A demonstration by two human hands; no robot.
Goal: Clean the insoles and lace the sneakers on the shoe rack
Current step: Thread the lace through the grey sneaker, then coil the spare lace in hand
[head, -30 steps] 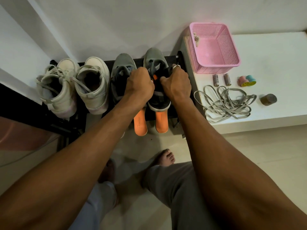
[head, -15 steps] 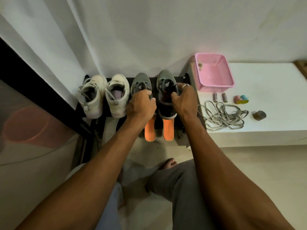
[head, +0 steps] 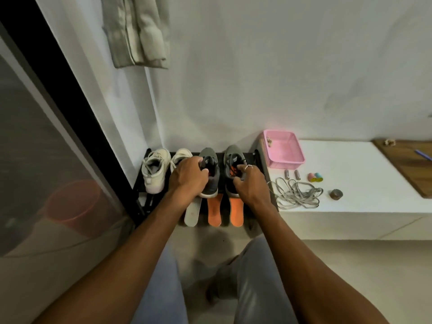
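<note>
Insoles [head: 214, 212], orange, are seen jutting past the shoe rack's [head: 140, 181] front edge; judged light and floppy, best pinched at the heel. On the rack, grey sneakers [head: 210, 188] are gripped at the collars by curled fingers, one apiece: left hand [head: 187, 180], right hand [head: 251, 187]. Uppers are judged soft.

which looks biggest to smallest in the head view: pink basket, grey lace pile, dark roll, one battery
1. pink basket and grey lace pile: similar spread, too close to rank
2. dark roll
3. battery, clearly smallest
</note>
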